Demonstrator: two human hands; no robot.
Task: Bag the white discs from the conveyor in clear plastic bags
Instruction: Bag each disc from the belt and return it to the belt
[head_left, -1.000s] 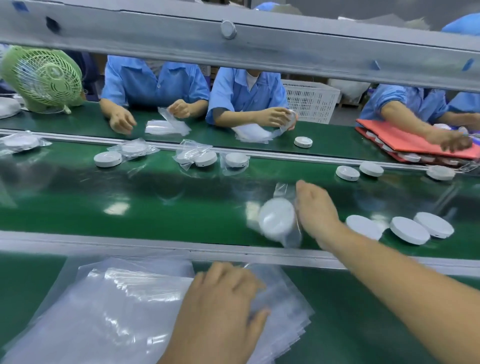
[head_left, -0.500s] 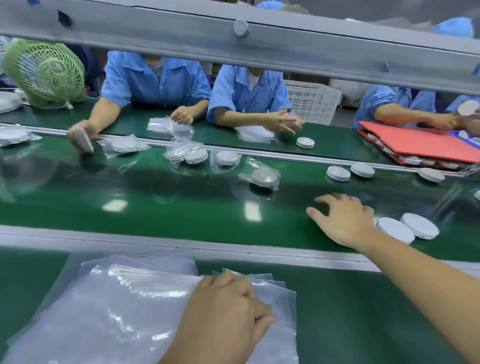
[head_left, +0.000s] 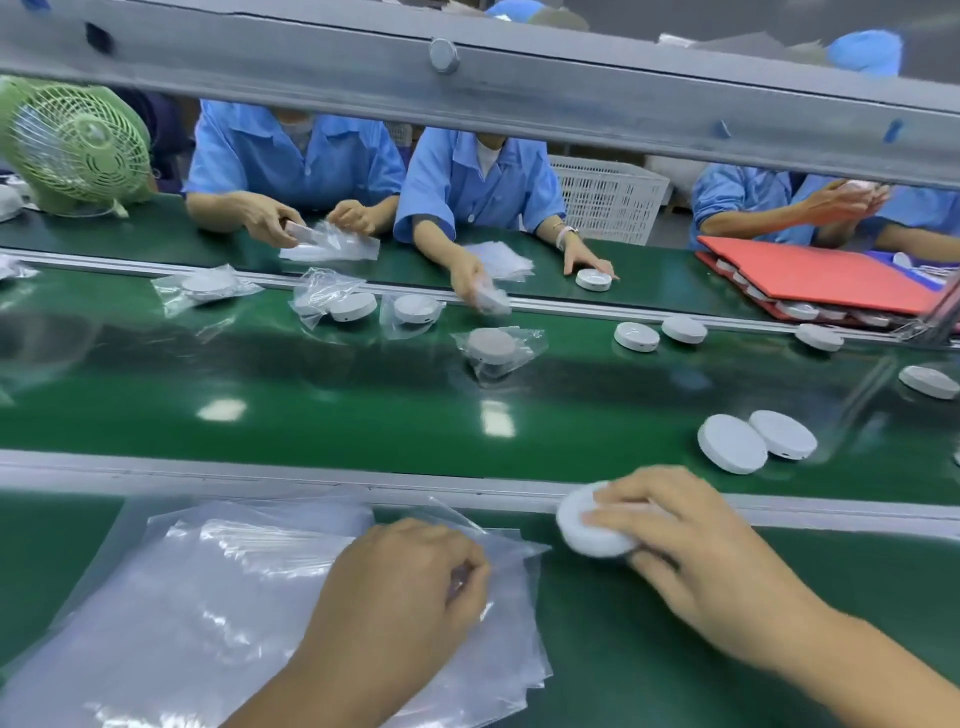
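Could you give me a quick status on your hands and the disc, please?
Right hand grips white disc, off the belt. Left hand pinches top bag of the stack. Nothing between disc and bag.

Much of white disc (head_left: 584, 530) covered by right hand (head_left: 691, 545). Under left hand (head_left: 405, 587), bag stack (head_left: 182, 597) part hidden; stack runs off bottom-left edge. Behind grey beam (head_left: 467, 78): workers' heads. Blurred: far worker's reaching hand (head_left: 475, 283).

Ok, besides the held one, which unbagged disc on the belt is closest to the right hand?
The left disc of the pair at the near edge of the belt, just beyond the right hand; all others lie farther off.
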